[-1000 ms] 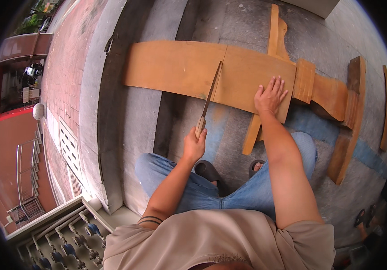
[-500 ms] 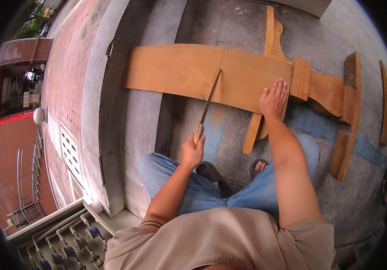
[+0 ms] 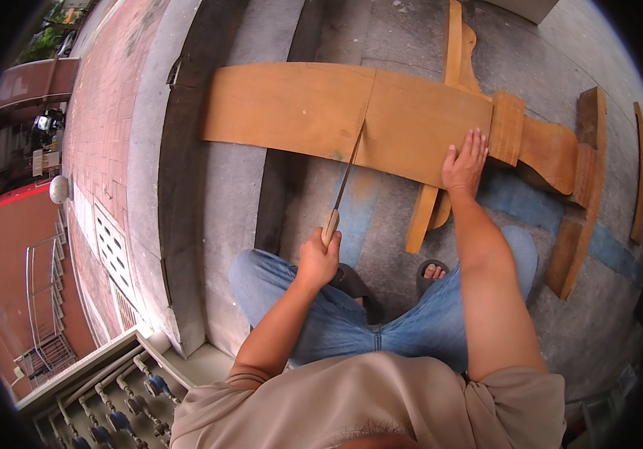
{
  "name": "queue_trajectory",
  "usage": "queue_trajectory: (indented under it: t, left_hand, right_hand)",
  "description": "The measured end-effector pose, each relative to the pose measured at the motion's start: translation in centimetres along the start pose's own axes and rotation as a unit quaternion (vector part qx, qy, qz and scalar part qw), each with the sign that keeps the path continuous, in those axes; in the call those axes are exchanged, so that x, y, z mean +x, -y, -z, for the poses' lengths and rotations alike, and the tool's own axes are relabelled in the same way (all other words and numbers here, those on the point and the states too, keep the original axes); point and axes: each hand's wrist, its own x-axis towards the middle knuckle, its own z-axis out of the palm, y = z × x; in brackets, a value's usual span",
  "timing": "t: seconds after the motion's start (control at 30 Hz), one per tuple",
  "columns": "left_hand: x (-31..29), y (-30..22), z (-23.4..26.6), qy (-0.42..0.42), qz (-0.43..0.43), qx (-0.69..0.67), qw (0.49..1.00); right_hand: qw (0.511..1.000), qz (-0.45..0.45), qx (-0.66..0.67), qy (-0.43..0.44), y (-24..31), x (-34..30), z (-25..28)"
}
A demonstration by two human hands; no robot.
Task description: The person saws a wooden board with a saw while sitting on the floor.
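Here's the orange-brown board, lying from the concrete step across a wooden crosspiece, and the handsaw is on it, blade crossing the near edge around mid-length. Left hand has its fingers curled round the saw's handle; right hand lies flat at the near right corner, fingers close together, thumb apart.

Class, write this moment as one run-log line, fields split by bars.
left hand: gripping saw | right hand: palm down on board | saw: crossing board's near edge | board: lying over wooden bar
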Motion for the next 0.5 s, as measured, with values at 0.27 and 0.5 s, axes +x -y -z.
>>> queue_trajectory:
  t: [0.27, 0.5]
  left_hand:
    - [7.6, -0.3, -3.0, 0.016, -0.021, 0.006, 1.0]
    - [5.1, 0.5, -2.6, 0.032, -0.013, 0.02, 0.999]
  right_hand:
    - [1.0, 0.01, -0.012, 0.01, 0.8, 0.1, 0.7]
    - [0.997, -0.004, -0.076, 0.025, 0.5, 0.2, 0.6]
